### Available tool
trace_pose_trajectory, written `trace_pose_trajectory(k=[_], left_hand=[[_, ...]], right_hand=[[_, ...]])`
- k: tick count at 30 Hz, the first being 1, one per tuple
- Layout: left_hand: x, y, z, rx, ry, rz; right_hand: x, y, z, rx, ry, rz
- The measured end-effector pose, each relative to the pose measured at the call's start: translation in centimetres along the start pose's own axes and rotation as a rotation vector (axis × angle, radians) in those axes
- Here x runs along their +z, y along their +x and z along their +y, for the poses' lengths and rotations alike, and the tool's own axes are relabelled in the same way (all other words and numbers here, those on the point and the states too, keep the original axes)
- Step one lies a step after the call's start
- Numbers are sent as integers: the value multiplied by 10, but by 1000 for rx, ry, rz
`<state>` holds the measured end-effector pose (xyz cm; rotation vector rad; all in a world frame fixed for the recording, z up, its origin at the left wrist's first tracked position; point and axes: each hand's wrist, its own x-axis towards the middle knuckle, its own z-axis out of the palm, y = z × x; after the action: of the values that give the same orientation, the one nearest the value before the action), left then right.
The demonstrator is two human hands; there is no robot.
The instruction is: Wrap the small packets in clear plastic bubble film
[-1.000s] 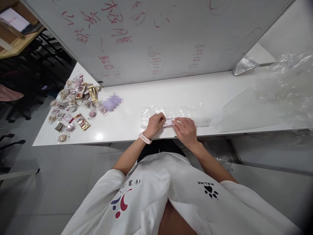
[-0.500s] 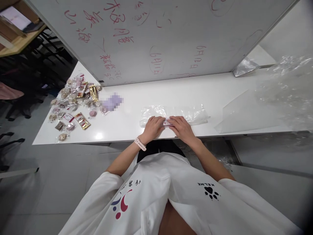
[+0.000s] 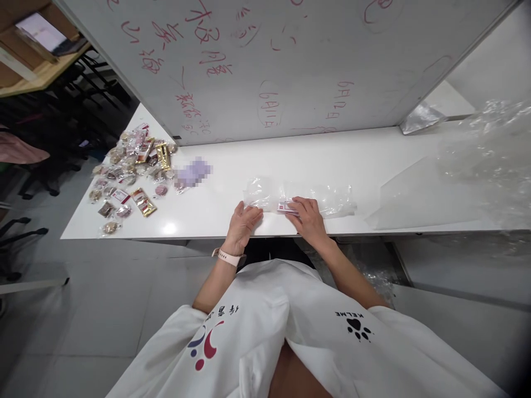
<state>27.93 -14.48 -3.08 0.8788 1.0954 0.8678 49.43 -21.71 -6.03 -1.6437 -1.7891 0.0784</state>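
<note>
A crinkled strip of clear plastic film (image 3: 336,200) lies along the table's front edge. My right hand (image 3: 307,224) is closed on a small flat white packet with red print (image 3: 286,207), which rests on the film; its right part is hidden under the fingers. To the left, my left hand (image 3: 244,224), with a pale pink band at the wrist, has its fingers curled at the left end of the film and seems to pinch its near edge.
Several small wrapped snacks (image 3: 143,202) lie heaped at the table's left end, beside a blurred purple item (image 3: 194,172). A whiteboard (image 3: 232,94) with red writing stands along the back. On the right, a large clear plastic sheet (image 3: 418,199) spreads over the white table (image 3: 215,213).
My left hand has left the packet and moved left to the film's end. The right hand stays on the packet, more of which now shows. The view has shifted slightly.
</note>
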Motion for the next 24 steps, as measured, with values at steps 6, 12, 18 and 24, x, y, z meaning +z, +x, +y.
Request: trace_pose_trajectory(k=[6,12,18,24], left_hand=[[18,26,23,-137,-277,0],[47,18,-9,-59,-321,33],[84,12,-43,581,460,-70],[89,13,-49,850,1191,-172]], right_hand=[[1,3,-1,-37,-131,-15],[5,0,1,-83,-132,61],[9,0,5,-65,-150,46],[-8,-24,0,-15,-56,68]])
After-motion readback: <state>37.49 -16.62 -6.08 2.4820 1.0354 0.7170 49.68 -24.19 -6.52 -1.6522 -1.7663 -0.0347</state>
